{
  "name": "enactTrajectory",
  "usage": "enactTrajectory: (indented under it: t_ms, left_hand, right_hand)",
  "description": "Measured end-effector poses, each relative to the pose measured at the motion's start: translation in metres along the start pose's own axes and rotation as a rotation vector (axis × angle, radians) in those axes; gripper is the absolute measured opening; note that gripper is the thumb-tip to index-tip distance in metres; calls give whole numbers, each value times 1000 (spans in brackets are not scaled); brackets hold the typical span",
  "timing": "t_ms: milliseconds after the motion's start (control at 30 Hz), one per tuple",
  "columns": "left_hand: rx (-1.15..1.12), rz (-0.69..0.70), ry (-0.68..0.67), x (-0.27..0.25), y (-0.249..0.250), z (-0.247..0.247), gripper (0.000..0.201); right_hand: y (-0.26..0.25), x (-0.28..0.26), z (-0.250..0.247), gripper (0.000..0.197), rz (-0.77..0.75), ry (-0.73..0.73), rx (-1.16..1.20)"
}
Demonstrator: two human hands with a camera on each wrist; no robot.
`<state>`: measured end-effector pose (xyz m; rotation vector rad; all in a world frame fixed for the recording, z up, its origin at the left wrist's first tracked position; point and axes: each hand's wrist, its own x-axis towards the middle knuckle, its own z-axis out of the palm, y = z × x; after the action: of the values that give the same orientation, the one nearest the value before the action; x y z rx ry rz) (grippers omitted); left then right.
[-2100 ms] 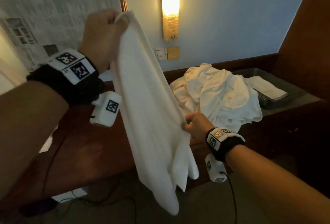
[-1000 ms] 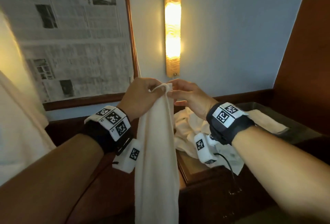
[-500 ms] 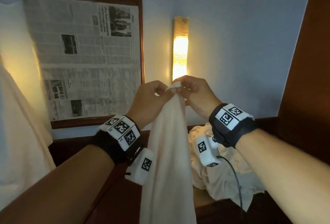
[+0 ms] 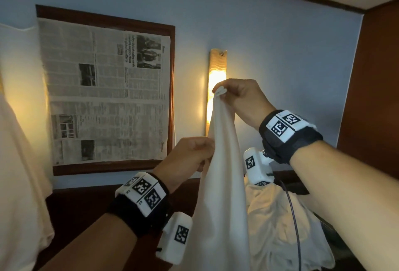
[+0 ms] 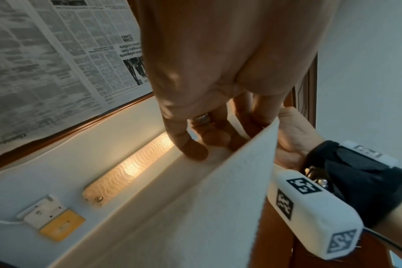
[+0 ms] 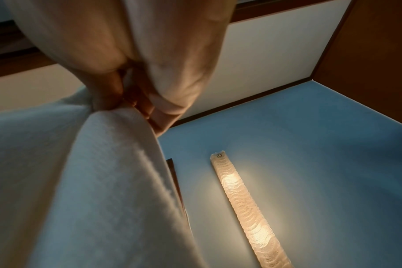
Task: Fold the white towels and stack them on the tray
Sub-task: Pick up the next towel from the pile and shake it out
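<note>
A white towel [image 4: 220,206] hangs in front of me, folded lengthwise. My right hand [image 4: 221,93] pinches its top corners high up, in front of the wall lamp. My left hand [image 4: 205,155] is lower and to the left, its fingers curled round the towel's left edge. In the left wrist view the left hand's fingertips [image 5: 195,151] curl over the towel [image 5: 195,208] edge. The right wrist view has the right hand [image 6: 117,107] bunching the towel [image 6: 92,181] at its top. A heap of unfolded white towels [image 4: 280,227] lies low on the right. I cannot make out the tray.
A framed newspaper [image 4: 103,93] hangs on the blue wall at left, a lit wall lamp [image 4: 217,72] at centre. Cream cloth [image 4: 17,162] fills the left edge. A brown wood panel [image 4: 377,76] closes the right side. A socket [image 5: 41,212] sits under the lamp.
Both hands were together at the towel's top corner. Now my left hand has dropped down along the left edge while the right hand keeps the top. The view has tilted upward.
</note>
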<state>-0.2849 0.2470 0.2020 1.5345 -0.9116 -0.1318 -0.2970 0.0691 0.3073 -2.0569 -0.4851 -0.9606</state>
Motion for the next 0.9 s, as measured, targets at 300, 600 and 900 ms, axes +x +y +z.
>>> enactTrajectory:
  t_ms: [300, 600, 900]
  left_hand:
    - [-141, 74, -28, 2, 0, 17, 22]
    - [11, 194, 338, 5, -34, 23, 8]
    - [181, 62, 622, -12, -83, 14, 33]
  right_hand:
    - [-2, 14, -9, 36, -12, 49, 16]
    - [1, 14, -14, 29, -3, 119, -59]
    - [46, 8, -31, 27, 55, 155, -242]
